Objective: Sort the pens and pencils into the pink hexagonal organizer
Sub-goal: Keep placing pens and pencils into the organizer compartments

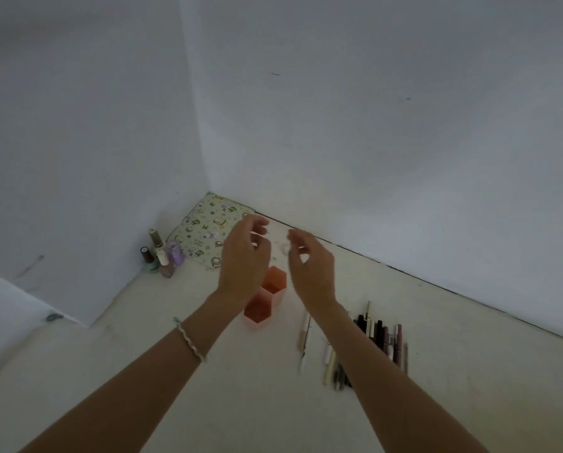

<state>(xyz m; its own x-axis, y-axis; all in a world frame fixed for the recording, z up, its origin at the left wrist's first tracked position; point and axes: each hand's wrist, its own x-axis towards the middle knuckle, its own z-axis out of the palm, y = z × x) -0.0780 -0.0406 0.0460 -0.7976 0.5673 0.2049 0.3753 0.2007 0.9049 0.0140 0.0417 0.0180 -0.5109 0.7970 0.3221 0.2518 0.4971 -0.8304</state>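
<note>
The pink hexagonal organizer (267, 299) stands on the pale table (175, 371), partly behind my left wrist. Its visible cells look empty. My left hand (244, 256) and my right hand (309, 263) hover side by side above and beyond it, fingers loosely curled, holding nothing. A row of dark and pale pens and pencils (378, 341) lies flat to the right of my right forearm. Another pale pen (304, 338) lies between that row and the organizer.
A patterned pouch or notebook (208, 233) lies in the far corner. Several nail polish bottles (160, 256) stand beside it along the left wall. White walls (371, 125) close the table off at the back and left.
</note>
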